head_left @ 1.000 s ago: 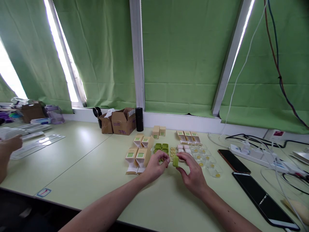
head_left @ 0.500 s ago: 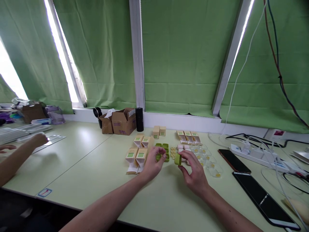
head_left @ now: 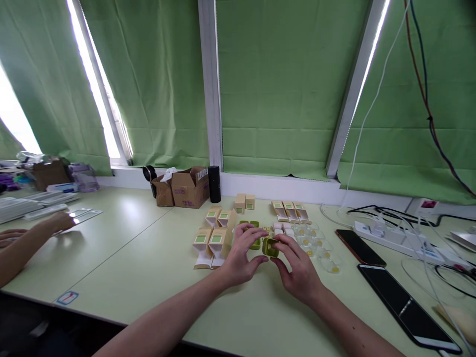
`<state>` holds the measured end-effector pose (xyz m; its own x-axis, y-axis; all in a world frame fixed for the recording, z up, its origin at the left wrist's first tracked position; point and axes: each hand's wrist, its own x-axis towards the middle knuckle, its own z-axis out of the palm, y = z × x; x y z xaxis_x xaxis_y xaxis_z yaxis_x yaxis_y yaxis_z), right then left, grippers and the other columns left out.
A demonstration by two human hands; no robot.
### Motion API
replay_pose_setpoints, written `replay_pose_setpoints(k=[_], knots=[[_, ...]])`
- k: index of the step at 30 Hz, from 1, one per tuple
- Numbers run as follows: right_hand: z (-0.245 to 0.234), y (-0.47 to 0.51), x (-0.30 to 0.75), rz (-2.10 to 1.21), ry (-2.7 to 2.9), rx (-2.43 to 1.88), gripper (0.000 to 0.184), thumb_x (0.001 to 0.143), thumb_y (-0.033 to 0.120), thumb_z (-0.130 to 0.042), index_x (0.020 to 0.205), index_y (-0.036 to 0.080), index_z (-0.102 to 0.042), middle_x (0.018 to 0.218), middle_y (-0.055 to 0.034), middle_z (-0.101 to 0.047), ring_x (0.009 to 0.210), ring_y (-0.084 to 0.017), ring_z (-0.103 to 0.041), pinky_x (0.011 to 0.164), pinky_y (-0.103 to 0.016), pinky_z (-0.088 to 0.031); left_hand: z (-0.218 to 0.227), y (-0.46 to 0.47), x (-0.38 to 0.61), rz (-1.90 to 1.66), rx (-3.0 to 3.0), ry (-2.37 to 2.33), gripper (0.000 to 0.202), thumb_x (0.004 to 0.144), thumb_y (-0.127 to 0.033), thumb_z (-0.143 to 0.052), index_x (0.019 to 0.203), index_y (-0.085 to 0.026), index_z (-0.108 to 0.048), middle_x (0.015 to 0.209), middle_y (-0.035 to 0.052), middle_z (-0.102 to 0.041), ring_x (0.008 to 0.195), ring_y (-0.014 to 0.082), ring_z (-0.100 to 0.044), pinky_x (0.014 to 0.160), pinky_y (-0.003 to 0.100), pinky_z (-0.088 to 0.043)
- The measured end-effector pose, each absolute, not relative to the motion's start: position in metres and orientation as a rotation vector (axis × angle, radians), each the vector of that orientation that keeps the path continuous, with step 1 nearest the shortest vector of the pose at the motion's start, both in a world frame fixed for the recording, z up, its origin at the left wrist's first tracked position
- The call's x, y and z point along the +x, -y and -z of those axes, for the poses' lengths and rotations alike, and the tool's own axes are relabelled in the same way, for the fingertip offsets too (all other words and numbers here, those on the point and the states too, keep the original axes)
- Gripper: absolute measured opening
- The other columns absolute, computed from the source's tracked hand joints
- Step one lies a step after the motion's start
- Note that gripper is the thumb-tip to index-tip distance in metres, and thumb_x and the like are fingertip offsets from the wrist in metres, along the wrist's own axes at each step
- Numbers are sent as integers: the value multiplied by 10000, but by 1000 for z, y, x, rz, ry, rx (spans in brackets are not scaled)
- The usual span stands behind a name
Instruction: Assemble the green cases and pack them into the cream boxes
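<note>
A small olive-green case is held above the table, its hollow side turned partly toward me. My right hand grips its right side between thumb and fingers. On the left side, the thumb and fingertips of my left hand close around its edge. Behind my left hand more green cases stand on the table, partly hidden. Small yellowish pieces lie just beyond the held case. Pale pink and white blocks sit behind my right fingers, beside clear plastic pieces with yellow centres.
Opened cardboard boxes with green windows stand left of my hands, small boxes behind, and a row farther right. Two phones and a power strip lie right. At far left, another person's hand touches a flat sheet.
My left hand has moved right from the green cases to the one in my right hand. That case has turned and shifted slightly left. The other person's arm has moved a little.
</note>
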<state>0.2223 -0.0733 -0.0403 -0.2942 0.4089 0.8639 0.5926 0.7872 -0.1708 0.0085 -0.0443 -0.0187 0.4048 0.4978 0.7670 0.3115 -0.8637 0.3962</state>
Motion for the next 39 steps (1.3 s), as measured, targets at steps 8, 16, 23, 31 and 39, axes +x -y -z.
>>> replay_pose_setpoints(k=[8, 16, 23, 31, 39], knots=[[41, 73, 222, 331, 1977, -737, 364, 991, 83, -551, 1330, 197, -619, 1328, -195, -649, 1205, -314, -690, 935, -467, -651, 22, 41, 10, -1476, 2486, -697, 477, 868, -191, -812, 1325, -234, -681, 1209, 119, -729, 1247, 343, -524, 1075, 563, -480], [35, 76, 218, 356, 1993, -751, 366, 1003, 71, -513, 1334, 179, -624, 1324, -204, -638, 1173, -309, -694, 920, -455, -649, 22, 41, 10, -1501, 2483, -665, 478, 865, -168, -808, 1322, -226, -683, 1204, 123, -737, 1214, 329, -525, 1047, 538, -492], [37, 74, 220, 376, 1985, -722, 369, 1004, 69, -525, 1341, 185, -622, 1345, -203, -631, 1199, -301, -686, 941, -456, -648, 23, 41, 10, -1517, 2475, -653, 500, 857, -144, -805, 1331, -233, -672, 1204, 119, -733, 1199, 328, -520, 1041, 535, -488], [42, 72, 221, 345, 1967, -709, 352, 1001, 70, -542, 1320, 193, -630, 1354, -205, -634, 1214, -307, -681, 932, -470, -650, 19, 44, 11, -1553, 2476, -621, 502, 861, -155, -807, 1336, -241, -671, 1187, 114, -740, 1194, 327, -535, 1054, 544, -482], [34, 75, 219, 348, 1990, -690, 378, 998, 33, -509, 1317, 185, -644, 1363, -203, -615, 1227, -295, -668, 950, -453, -642, 22, 42, 11, -1563, 2482, -633, 512, 856, -136, -801, 1339, -240, -665, 1199, 121, -731, 1193, 336, -527, 1015, 541, -498]])
